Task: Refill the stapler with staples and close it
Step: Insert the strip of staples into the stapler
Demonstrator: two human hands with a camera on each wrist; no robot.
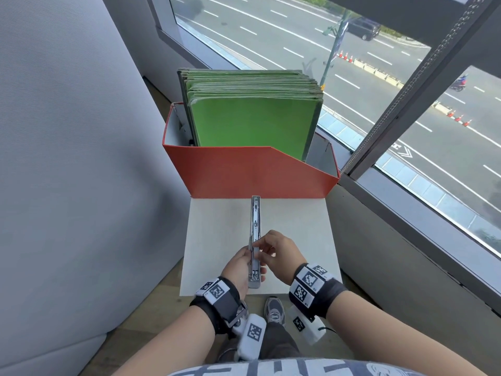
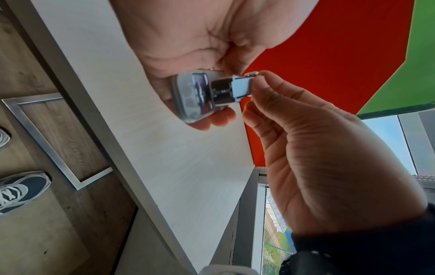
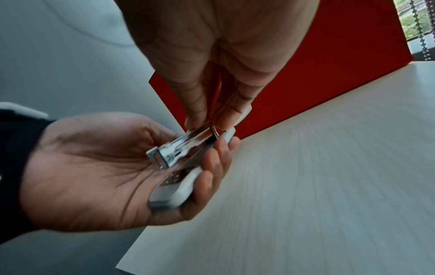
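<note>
A silver-and-white stapler (image 1: 255,240) is swung open into one long line above the white table (image 1: 298,226), pointing away from me. My left hand (image 1: 244,263) cradles its near end in the palm, thumb on one side and fingers curled under the other. In the right wrist view the stapler (image 3: 179,154) shows its bare metal magazine facing up. My right hand (image 3: 208,123) comes from above and pinches the sides of that magazine with thumb and forefinger. Whether a strip of staples lies between those fingertips I cannot tell. In the left wrist view the right hand (image 2: 253,94) touches the stapler (image 2: 195,96).
A red file box (image 1: 244,172) with several green folders (image 1: 252,118) stands at the table's far edge, just beyond the stapler's tip. A grey padded partition (image 1: 81,131) runs along the left and a window (image 1: 406,104) along the right. My shoe (image 1: 273,312) shows below the near edge.
</note>
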